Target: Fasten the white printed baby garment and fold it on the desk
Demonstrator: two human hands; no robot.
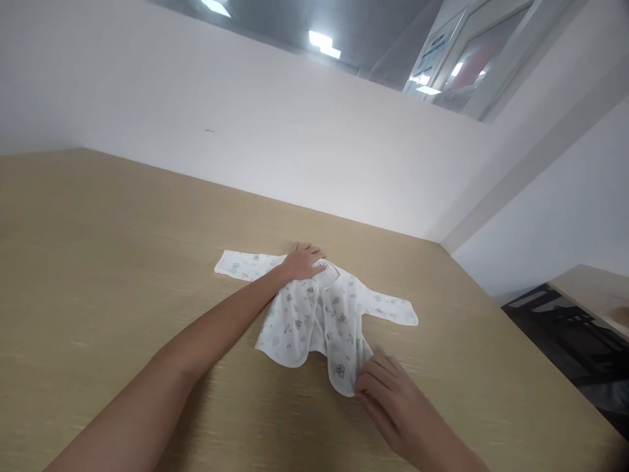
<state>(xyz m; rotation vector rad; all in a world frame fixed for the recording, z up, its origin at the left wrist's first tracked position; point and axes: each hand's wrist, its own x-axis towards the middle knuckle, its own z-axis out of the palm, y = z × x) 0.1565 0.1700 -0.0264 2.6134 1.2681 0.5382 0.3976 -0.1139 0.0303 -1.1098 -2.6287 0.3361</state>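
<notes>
A small white baby shirt point(339, 313) with a printed pattern lies spread on the table, its front parted down the middle and both sleeves stretched outward. Flat on its shoulder beside the neckline rests my left hand point(302, 261), fingers extended. My right hand point(386, 390) pinches the lower hem corner on the right side. That corner of cloth is partly hidden by my fingers. My left forearm crosses over the left sleeve where it joins the body.
The wooden table point(122, 262) runs back to a white wall point(275, 131) with a window point(344, 39) above it. On the right, beyond the table edge, stand a dark frame point(555, 347) and a lighter surface point(590, 295).
</notes>
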